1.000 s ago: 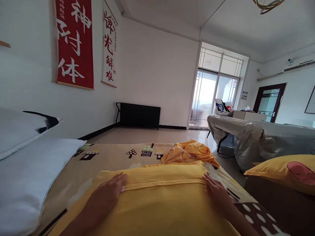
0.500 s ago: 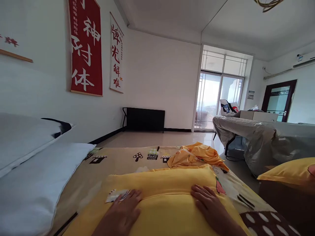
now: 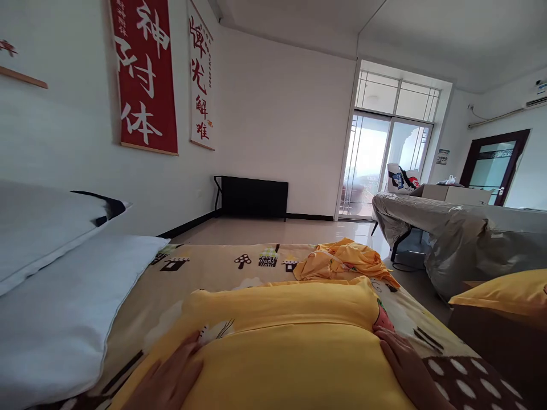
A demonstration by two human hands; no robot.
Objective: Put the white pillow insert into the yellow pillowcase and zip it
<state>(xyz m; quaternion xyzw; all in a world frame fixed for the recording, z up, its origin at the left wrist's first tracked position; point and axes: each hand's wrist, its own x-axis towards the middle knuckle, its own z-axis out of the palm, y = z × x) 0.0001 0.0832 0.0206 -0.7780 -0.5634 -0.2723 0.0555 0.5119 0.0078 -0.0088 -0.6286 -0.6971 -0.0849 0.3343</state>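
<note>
A plump yellow pillow (image 3: 294,353) lies in front of me on a patterned blanket (image 3: 217,265). A seam runs across its upper part, and a strawberry print shows at its far right corner. My left hand (image 3: 175,364) rests on the pillow's left side with the fingers stretched out. On the right side, my right hand (image 3: 404,356) lies flat against the yellow cloth near the strawberry print. Neither hand grips the fabric. Past the pillow's far edge, a crumpled orange-yellow cloth (image 3: 346,261) lies on the blanket.
White pillows (image 3: 64,319) are stacked at my left. Another yellow pillow (image 3: 508,293) sits on a brown box (image 3: 491,341) at the right. Behind it stands a plastic-covered table (image 3: 461,222) bearing boxes. A black folded table (image 3: 254,196) leans by the far wall.
Both hands have slid apart across the pillow, the left one leftward and the right one rightward to its edges. The view has tilted slightly downward.
</note>
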